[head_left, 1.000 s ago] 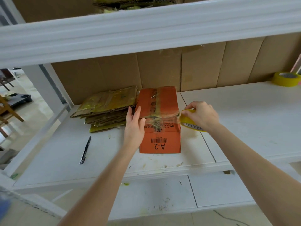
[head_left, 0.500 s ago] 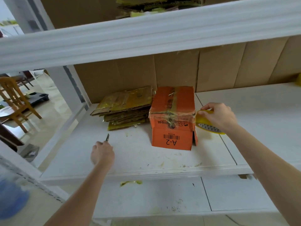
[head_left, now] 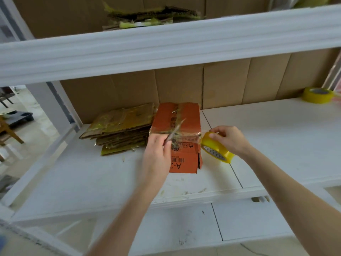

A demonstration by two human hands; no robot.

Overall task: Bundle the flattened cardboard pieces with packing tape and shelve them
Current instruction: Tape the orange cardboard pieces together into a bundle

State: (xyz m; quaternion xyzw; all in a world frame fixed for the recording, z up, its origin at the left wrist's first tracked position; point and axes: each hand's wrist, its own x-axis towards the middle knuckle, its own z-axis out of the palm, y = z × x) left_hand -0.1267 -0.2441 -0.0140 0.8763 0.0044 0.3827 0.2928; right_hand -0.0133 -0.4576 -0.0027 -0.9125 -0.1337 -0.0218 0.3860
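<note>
An orange cardboard bundle [head_left: 186,117] marked A-2 lies on the white middle shelf [head_left: 276,137], with clear tape across its middle. My right hand [head_left: 228,139] grips a yellow tape roll [head_left: 215,149] at the bundle's right edge; a strip of tape runs from the roll onto the bundle. Over the bundle's left part, my left hand [head_left: 156,154] holds a thin blurred knife [head_left: 175,130], its tip pointing up and to the right across the tape.
A taped stack of brown flattened cardboard [head_left: 120,128] lies left of the orange bundle. A second yellow tape roll [head_left: 317,95] sits at the shelf's far right. More cardboard [head_left: 147,17] lies on the upper shelf. A wooden chair [head_left: 7,132] stands at the left.
My left hand left the bundle, picked the knife up from the shelf at the left, and brought it over the taped bundle. My right hand kept hold of the tape roll.
</note>
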